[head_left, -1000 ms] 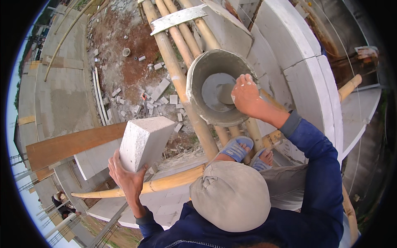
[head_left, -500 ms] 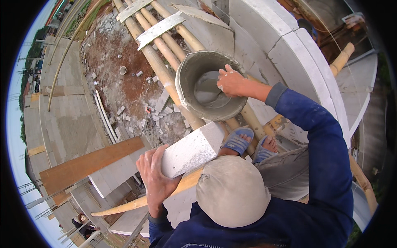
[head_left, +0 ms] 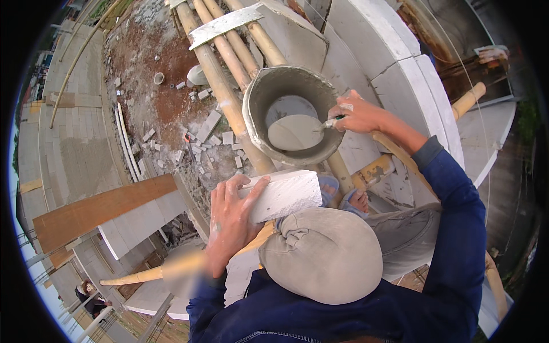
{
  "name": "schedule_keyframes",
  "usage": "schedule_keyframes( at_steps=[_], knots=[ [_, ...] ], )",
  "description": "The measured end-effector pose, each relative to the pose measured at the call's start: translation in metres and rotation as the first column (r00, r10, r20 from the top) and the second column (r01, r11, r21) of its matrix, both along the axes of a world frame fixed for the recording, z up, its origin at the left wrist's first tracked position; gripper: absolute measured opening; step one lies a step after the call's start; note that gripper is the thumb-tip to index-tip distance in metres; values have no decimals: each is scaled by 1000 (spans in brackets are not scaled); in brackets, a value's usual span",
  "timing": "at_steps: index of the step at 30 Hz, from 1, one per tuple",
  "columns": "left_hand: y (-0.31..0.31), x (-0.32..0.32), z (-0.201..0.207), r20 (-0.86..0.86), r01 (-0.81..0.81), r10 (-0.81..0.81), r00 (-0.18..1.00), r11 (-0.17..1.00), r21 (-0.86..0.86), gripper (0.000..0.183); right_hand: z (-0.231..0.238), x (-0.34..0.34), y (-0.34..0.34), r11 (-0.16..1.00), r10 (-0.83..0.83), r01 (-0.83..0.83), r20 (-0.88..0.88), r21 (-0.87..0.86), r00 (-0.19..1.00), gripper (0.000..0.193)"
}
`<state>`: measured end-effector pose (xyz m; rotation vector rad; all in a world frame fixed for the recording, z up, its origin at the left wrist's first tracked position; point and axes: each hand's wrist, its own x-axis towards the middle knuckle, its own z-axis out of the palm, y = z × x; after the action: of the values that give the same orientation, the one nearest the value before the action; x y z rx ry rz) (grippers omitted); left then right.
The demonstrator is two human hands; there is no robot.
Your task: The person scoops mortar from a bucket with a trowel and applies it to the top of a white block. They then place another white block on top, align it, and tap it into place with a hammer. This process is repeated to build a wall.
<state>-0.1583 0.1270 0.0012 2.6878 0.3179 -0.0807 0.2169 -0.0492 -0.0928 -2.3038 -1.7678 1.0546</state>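
Observation:
My left hand (head_left: 231, 214) grips a white lightweight concrete block (head_left: 289, 194) by its left end, fingers over the top. The block is held in front of my bent knee. At the right rim of a mortar-crusted bucket (head_left: 255, 128), my right hand (head_left: 363, 114) is closed round the handle of a trowel. The trowel's rounded blade (head_left: 294, 132) reaches over the bucket's inside and looks coated with wet grey mortar. Behind the blade, more wet mortar (head_left: 291, 106) shows at the bottom of the bucket.
Bamboo poles (head_left: 220, 91) run beneath the bucket, with a white strip (head_left: 226, 26) across them. A curved wall of white blocks (head_left: 420, 86) rises to the right. Far below on the left lie rubble and a brown plank (head_left: 108, 208). Another person (head_left: 90, 298) is at the lower left.
My right hand has moved from inside the bucket to its right rim, bringing the trowel blade up into sight. My left hand and the block have shifted right.

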Motion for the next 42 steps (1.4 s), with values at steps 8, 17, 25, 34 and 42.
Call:
schedule_keyframes(
  at_steps=[8, 17, 25, 34, 42],
  knots=[
    [11, -32, -45, 198, -185, 286, 938, 892, -413, 131, 95, -7, -16, 975, -183, 184, -15, 121, 983, 47],
    [4, -43, -78, 103, -285, 531, 841, 597, -750, 140, 175, -41, -8, 998, -30, 25, -83, -58, 996, 47],
    [20, -33, -84, 157, -193, 527, 835, 549, -813, 141, 157, -74, -13, 993, -115, 109, -151, -46, 982, 40],
    [29, -30, -78, 146, -243, 513, 846, 615, -750, 145, 142, -119, 1, 933, 18, 68, -234, 354, 972, 41],
    [35, -36, -87, 149, -193, 533, 833, 531, -825, 145, 153, -109, -7, 955, -41, 88, -165, 283, 985, 37]
  ],
)
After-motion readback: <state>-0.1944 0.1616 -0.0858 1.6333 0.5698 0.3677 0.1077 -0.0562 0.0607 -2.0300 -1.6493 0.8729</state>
